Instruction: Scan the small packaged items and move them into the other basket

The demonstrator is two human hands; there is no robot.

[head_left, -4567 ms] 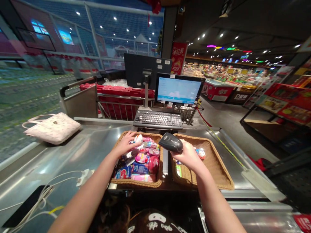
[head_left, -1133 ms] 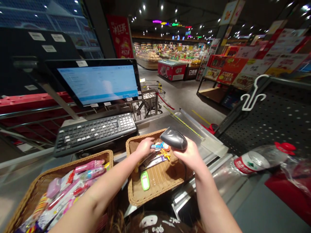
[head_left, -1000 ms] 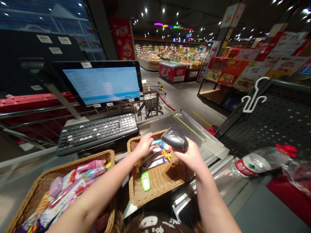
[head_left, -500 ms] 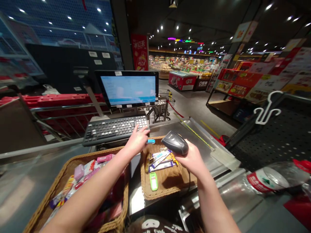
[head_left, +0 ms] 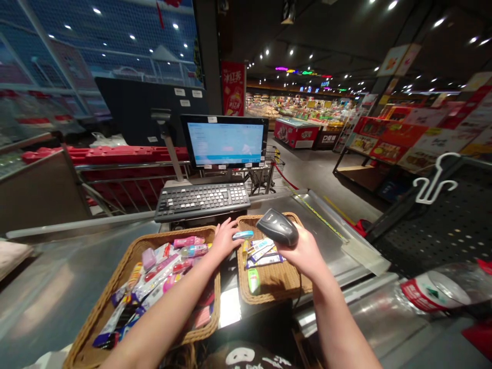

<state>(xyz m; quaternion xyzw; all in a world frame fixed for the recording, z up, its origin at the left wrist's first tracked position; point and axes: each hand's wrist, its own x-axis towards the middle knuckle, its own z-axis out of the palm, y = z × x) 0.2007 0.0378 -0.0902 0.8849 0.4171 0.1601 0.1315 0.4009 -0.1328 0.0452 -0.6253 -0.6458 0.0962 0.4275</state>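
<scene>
Two wicker baskets on worktop. Left hand pinches small blue packet at far rim of right basket. Right hand clamped round barcode scanner, just right of packet. Best: face packet's barcode to scanner window, hold both steady.

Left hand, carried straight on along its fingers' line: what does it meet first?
Probably the far rim of the right wicker basket, with the keyboard just beyond. The left hand, pinching a small blue item, points away and rightward, clear of the scanner in the right hand; depth is unclear.
</scene>
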